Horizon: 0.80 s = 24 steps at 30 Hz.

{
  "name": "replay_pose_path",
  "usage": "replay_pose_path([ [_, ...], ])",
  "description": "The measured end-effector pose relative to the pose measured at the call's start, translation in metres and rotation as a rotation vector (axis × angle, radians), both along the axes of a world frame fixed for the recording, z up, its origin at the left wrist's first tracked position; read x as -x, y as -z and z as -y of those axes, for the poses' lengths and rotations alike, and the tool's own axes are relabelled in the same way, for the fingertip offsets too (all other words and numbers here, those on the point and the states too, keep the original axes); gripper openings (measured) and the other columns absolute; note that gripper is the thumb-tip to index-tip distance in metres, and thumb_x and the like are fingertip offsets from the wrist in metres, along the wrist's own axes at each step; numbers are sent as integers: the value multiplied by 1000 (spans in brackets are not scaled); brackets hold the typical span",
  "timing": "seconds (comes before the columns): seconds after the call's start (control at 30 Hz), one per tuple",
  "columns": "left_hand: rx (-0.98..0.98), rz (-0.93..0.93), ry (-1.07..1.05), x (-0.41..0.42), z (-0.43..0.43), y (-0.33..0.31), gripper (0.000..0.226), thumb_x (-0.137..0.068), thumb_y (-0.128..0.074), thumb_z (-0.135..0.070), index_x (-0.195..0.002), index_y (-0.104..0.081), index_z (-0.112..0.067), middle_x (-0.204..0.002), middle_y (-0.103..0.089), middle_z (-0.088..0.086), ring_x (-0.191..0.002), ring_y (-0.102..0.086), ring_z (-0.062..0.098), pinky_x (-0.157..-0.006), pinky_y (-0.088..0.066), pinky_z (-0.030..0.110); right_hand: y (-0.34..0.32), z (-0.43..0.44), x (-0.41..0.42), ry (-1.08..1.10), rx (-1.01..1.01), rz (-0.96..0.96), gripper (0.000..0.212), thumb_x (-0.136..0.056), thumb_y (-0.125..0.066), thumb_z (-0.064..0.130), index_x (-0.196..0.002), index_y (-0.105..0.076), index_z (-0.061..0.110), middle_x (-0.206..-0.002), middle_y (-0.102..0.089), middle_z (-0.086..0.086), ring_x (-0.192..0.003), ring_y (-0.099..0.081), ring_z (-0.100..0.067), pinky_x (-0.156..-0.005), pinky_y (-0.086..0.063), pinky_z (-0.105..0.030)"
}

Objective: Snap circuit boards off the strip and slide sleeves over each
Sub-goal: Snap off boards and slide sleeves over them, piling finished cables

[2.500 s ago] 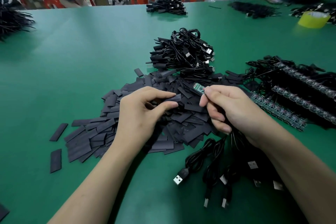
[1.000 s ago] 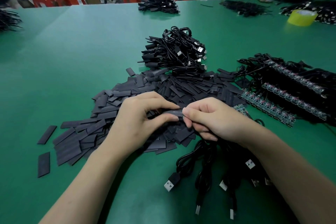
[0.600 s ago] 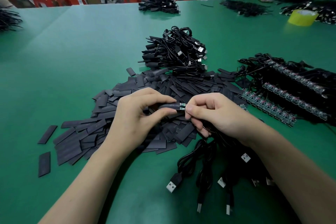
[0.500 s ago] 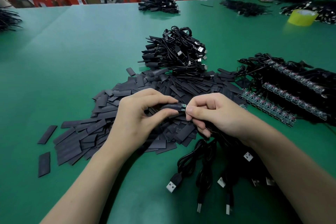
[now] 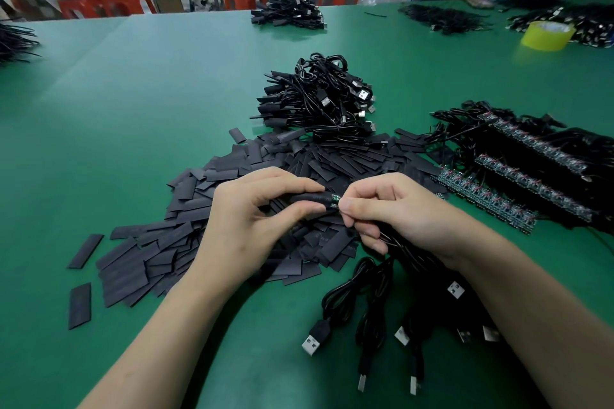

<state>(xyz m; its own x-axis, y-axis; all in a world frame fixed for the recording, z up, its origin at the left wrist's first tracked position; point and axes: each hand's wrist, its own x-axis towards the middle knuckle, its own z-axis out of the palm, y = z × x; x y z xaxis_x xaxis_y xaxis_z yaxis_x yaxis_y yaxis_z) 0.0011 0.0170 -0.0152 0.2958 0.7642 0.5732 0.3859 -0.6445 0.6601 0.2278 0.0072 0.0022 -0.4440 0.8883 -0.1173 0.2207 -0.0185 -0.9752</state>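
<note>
My left hand [image 5: 252,216] pinches a black sleeve [image 5: 310,198] between thumb and forefinger. A small green circuit board [image 5: 335,201] sticks out of the sleeve's right end, and my right hand [image 5: 395,209] pinches that end while also holding black cables. Both hands hover over a pile of flat black sleeves [image 5: 232,209]. Strips of circuit boards [image 5: 485,196] with wires lie at the right.
A heap of sleeved USB cables [image 5: 319,100] sits behind the sleeve pile. Loose USB cables [image 5: 372,315] trail under my right wrist. A yellow tape roll [image 5: 547,36] and more cable bundles [image 5: 287,13] lie far back. Other people work at the far right edge.
My right hand brought the bare green board from up right to the sleeve held in my left hand. The board now sits mostly inside the sleeve, only its right end showing.
</note>
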Motion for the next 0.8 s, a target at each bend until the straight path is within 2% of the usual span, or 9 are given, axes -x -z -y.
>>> replay_pose_path([
  [0.23, -1, -50, 10, -2, 0, 1, 19, -82, -83, -26, -98, -81, -17, -95, -75, -10, -91, -71, 6, -83, -52, 20, 3, 0, 3, -17, 14, -12, 29, -104, -57, 16, -77, -66, 9, -56, -49, -2, -47, -48, -16, -53, -42, -20],
  [0.4, 16, -8, -24, 0, -1, 0, 18, -81, -82, -23, -99, -81, -20, -95, -75, -11, -91, -71, 9, -83, -53, 20, 4, 0, 3, 14, 27, -41, 26, -105, -56, 21, -89, -75, 12, -64, -60, -5, -54, -57, -17, -55, -46, -25],
  [0.53, 0, 1, -67, -1, 0, -2, 25, -80, -82, -29, -104, -80, -22, -95, -75, -11, -91, -71, 11, -85, -53, 22, 3, 0, 3, 38, 4, -55, 28, -107, -53, 18, -90, -73, 9, -67, -62, -10, -57, -62, -19, -56, -49, -28],
  [0.63, 2, 93, -167, -3, 2, -2, 35, -77, -86, -29, -110, -77, -24, -91, -74, -8, -84, -71, 14, -83, -52, 19, 3, 0, 4, 62, -13, -61, 27, -106, -53, 17, -88, -72, 10, -66, -61, -9, -56, -61, -20, -59, -48, -31],
  [0.7, 16, 181, -221, -4, 3, -1, 33, -75, -88, -28, -105, -77, -22, -88, -75, -8, -80, -71, 12, -81, -53, 18, 3, 0, 3, 80, -20, -77, 26, -106, -52, 16, -88, -71, 9, -66, -60, -8, -56, -61, -20, -59, -48, -31],
  [0.8, 16, 191, -267, -8, 5, 0, 26, -75, -87, -28, -98, -79, -17, -87, -76, -11, -78, -72, 6, -78, -55, 18, 4, 0, 4, 98, -24, -83, 26, -106, -52, 16, -89, -70, 6, -65, -60, -8, -57, -61, -20, -60, -48, -30],
])
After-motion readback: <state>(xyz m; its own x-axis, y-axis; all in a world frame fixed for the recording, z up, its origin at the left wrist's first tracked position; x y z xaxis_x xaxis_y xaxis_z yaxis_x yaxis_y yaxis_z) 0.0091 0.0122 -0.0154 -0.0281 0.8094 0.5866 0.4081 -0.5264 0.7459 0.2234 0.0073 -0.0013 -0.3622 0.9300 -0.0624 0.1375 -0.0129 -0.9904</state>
